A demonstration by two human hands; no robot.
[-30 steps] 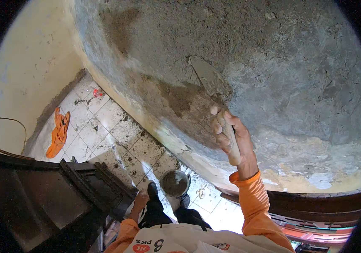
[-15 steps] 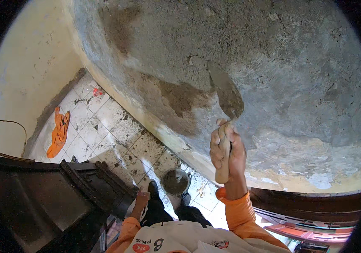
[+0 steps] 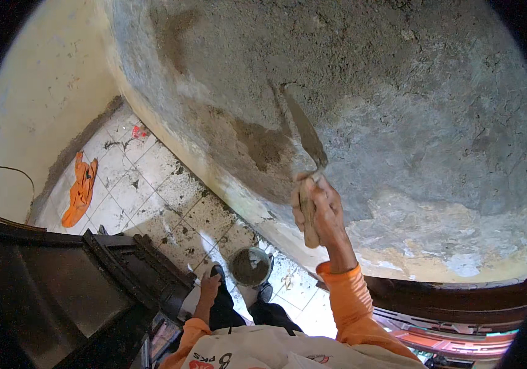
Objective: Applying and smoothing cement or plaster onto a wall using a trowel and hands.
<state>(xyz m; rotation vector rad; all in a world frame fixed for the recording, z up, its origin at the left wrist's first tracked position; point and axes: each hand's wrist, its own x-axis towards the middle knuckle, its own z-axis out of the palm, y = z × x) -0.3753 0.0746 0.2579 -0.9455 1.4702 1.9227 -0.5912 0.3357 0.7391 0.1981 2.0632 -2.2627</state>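
My right hand (image 3: 323, 207) is closed around the wooden handle of a pointed trowel (image 3: 305, 128). The narrow blade points up and to the left, seen almost edge-on, with its tip at the rough grey plaster of the wall (image 3: 392, 67). Beside the blade is a darker, damp-looking patch (image 3: 260, 144). Low at my side hangs my left hand (image 3: 210, 286), near the dark furniture; its fingers are too small to make out. By my feet stands a bucket (image 3: 250, 266) with grey mortar in it.
An orange cloth (image 3: 81, 192) lies on the white tiled floor (image 3: 129, 190), which is spattered with mortar. Dark wooden furniture (image 3: 48, 289) fills the lower left. A yellowish wall (image 3: 36, 104) rises at the left, with a cable along it. A red scrap (image 3: 140, 131) lies near the corner.
My right hand has shifted left with the trowel. The blade has turned from its broad face to nearly edge-on, and its tip sits farther left. My left hand remains low.
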